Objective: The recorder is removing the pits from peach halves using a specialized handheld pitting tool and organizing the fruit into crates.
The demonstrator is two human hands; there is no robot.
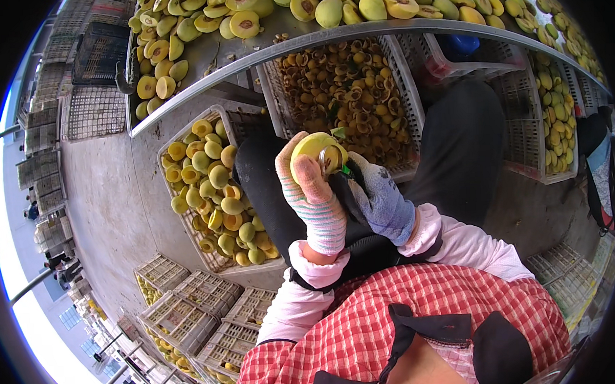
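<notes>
My left hand [320,208], in a striped knit glove, is closed around a yellow-green peach half [306,150], held above my lap. In my right hand [389,206], gloved in blue-grey, is a pitting knife with a green handle [347,170]. Its curved metal loop [330,157] sits against the brown pit area on the cut face of the peach. My fingers partly cover the handle. Directly beyond my hands stands a crate [274,102] full of brown pits and scraps. To the left, another crate [183,134] holds hollowed peach halves.
A metal table edge [356,32] curves across the far side, with many cut peach halves [245,23] behind it. At the right is a crate of peaches [555,115], near one holding something blue [461,44]. Stacked crates [189,301] stand at the lower left.
</notes>
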